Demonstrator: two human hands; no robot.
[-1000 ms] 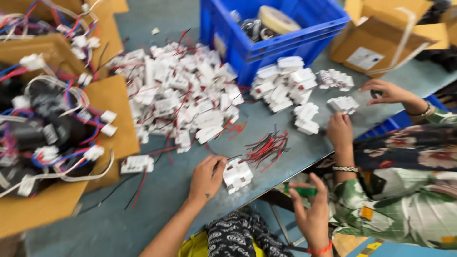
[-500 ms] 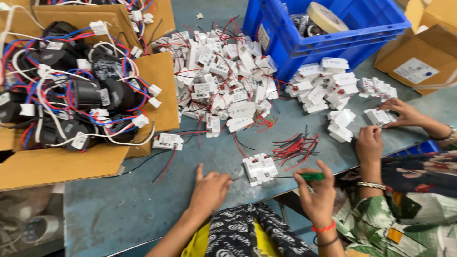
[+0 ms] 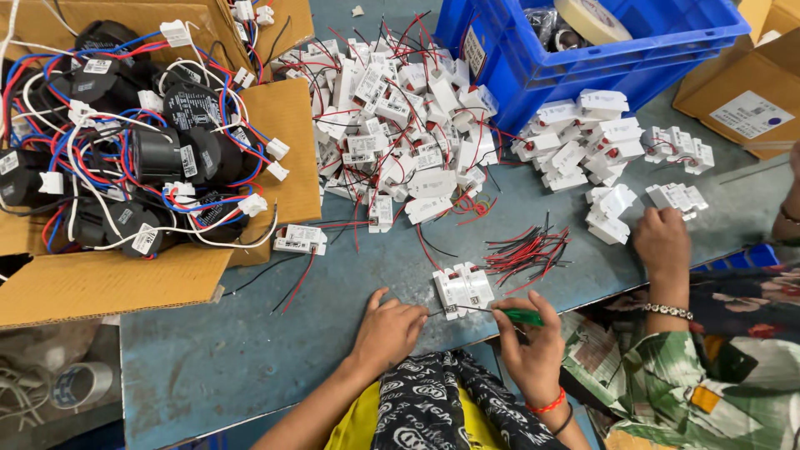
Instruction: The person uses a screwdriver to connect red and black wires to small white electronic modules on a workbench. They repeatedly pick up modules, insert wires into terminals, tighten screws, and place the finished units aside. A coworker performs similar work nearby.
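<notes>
Green-handled screwdriver [image 3: 510, 315] gripped in right hand [image 3: 527, 350]; left hand [image 3: 388, 332] flat, fingers empty, beside white plastic blocks [image 3: 462, 289].

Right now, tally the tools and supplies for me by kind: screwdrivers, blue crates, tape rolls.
Green-handled screwdriver: 1, gripped in the right hand
Blue crate: 1
Tape rolls: 2, the roll in the crate and the roll on the floor
Total: 4

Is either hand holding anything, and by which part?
The right hand holds a screwdriver by its green handle; the left hand holds nothing.
</notes>
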